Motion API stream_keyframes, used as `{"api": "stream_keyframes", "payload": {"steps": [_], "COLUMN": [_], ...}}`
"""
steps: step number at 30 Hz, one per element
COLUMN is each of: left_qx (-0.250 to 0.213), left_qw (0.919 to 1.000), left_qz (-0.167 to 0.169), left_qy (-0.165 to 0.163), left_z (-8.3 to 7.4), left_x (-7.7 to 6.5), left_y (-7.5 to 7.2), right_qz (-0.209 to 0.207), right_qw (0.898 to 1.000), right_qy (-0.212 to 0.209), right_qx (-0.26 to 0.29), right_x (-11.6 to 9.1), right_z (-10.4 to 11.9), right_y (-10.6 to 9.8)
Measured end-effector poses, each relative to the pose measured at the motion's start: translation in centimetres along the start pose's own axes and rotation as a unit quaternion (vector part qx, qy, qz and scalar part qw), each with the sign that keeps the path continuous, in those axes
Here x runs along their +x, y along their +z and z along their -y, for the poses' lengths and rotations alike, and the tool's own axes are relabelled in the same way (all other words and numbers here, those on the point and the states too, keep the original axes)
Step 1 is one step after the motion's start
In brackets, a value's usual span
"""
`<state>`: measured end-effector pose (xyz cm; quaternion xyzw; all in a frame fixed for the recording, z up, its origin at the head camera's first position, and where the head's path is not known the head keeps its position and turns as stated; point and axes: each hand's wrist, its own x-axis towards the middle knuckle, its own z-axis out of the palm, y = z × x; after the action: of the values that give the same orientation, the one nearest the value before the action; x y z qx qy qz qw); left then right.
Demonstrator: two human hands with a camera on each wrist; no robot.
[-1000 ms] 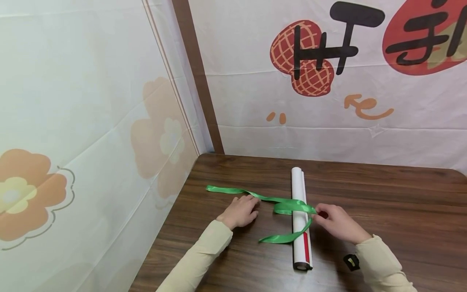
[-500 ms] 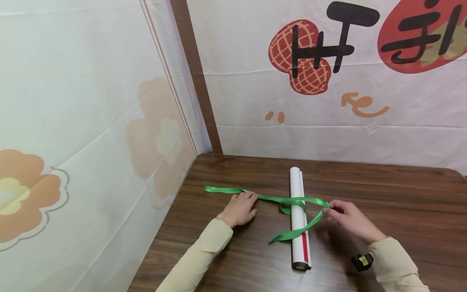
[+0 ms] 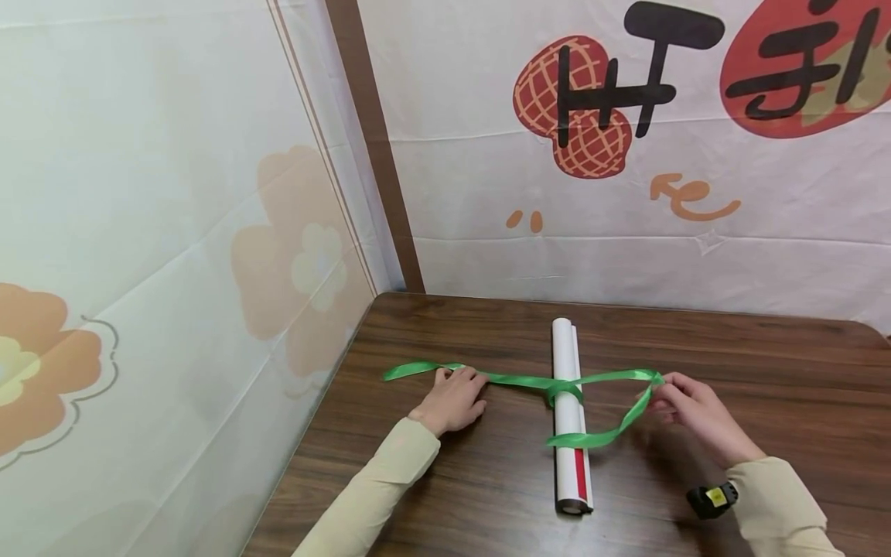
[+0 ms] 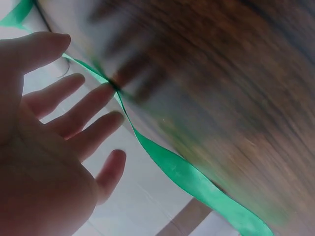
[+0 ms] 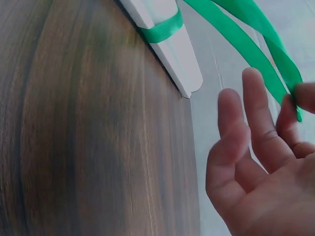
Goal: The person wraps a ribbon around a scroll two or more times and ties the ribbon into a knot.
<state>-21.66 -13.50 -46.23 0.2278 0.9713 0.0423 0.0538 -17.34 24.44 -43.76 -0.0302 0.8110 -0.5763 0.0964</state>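
Observation:
A rolled white paper scroll [image 3: 569, 422] with a red strip and a dark end lies lengthwise on the wooden table. Green ribbon [image 3: 518, 380] wraps round its middle, as the band of ribbon [image 5: 162, 28] in the right wrist view also shows. To the right of the scroll, my right hand [image 3: 703, 414] pinches the ribbon between thumb and index finger; a loop spans back to the scroll and a loose end crosses over it. My left hand [image 3: 451, 402] rests palm down left of the scroll, its spread, relaxed fingers [image 4: 93, 105] touching the ribbon's left length.
The brown wooden table [image 3: 696, 340] reaches to a printed cloth backdrop [image 3: 473, 186] at the back. Another cloth wall [image 3: 181, 232] with flowers runs along the left side. A small black device [image 3: 711, 500] sits at my right wrist.
My right hand has moved right, drawing the ribbon along; the loop round the scroll has become smaller and the loose end has slid right. The left hand stays nearly in place.

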Motion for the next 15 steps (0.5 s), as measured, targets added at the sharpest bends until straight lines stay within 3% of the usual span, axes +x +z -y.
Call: {"api": "stream_keyframes", "payload": {"steps": [9, 15], "left_qx": [-0.03, -0.035], "left_qw": [0.9995, 0.9992], "left_qz": [0.012, 0.017], "left_qy": [-0.005, -0.002], "left_z": [1.0, 1.5], "left_x": [0.1, 0.3], "left_y": [-0.2, -0.4], "right_qz": [-0.025, -0.056], "right_qw": [0.998, 0.997], "right_qy": [0.019, 0.035], "right_qx": [0.051, -0.034], "right_x": [0.0, 0.2], "right_z": [-0.3, -0.2], "right_y": [-1.4, -2.1]}}
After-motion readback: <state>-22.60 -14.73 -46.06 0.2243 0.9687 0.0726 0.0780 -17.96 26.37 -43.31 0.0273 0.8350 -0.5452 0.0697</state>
